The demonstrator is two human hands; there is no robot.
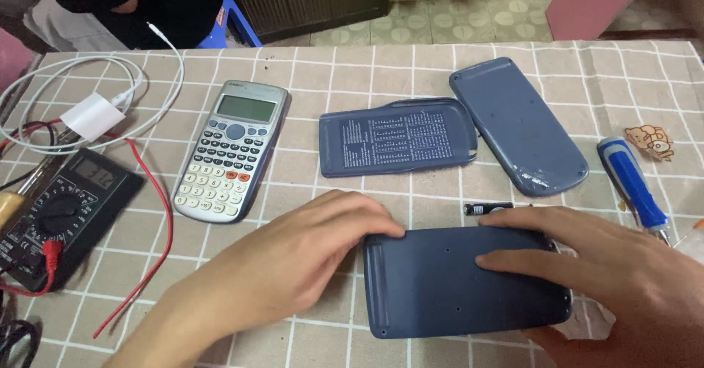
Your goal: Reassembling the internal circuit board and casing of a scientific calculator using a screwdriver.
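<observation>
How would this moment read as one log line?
left hand: on blue calculator back | right hand: flat on it | battery: beside

Two bare hands are seen, the left hand [308, 254] and the right hand [616, 280]. No rings are worn on the fingers [367, 218]; behind them, wrists and forearms are left unsleeved.

light: soft, even indoor | shadows: faint | focus: sharp | glare: slight
</observation>
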